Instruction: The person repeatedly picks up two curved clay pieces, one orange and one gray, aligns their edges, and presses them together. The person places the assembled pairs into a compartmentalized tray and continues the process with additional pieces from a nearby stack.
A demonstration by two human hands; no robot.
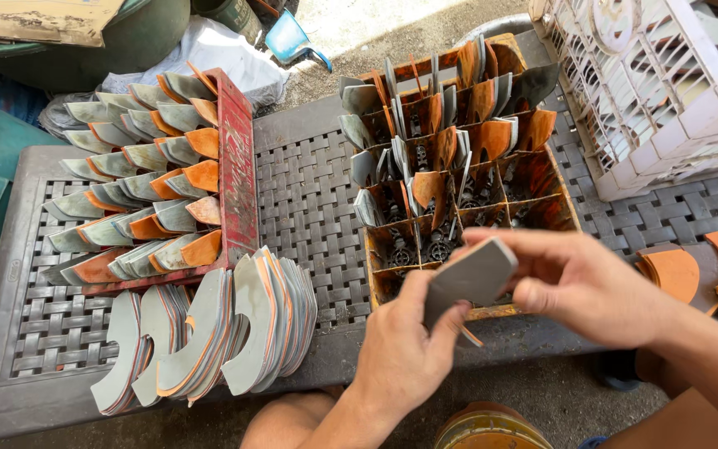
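Note:
Both hands hold one flat grey curved piece (469, 274) above the near edge of a rusty orange crate (552, 175) with grid compartments. My left hand (405, 353) pinches its lower end from below. My right hand (579, 283) grips its right end with fingers and thumb. Several grey and orange pieces stand upright in the crate's far compartments; the near ones show metal parts at the bottom.
A red crate (238, 166) at left is packed with grey and orange pieces. A fanned stack of grey pieces (209, 337) lies on the grey woven plastic table (309, 199). A white plastic crate (650, 91) sits far right; orange pieces (675, 270) lie beside it.

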